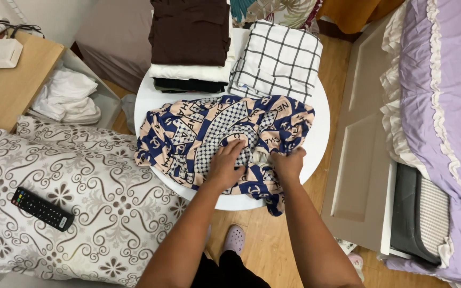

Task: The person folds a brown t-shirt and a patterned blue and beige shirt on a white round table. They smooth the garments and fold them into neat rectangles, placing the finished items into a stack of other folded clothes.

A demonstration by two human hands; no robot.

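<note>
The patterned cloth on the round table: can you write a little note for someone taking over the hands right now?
Left hand: flat on the patterned navy-and-beige garment, fingers spread, pressing it down.
Right hand: fingers pinching a bunched fold of the same garment near its front edge.
The garment lies crumpled on the round white table, one corner hanging off the front.
Done: behind it sit a folded stack, brown piece on top, and a folded checked cloth.
Left: the patterned garment is not yet folded.
</note>
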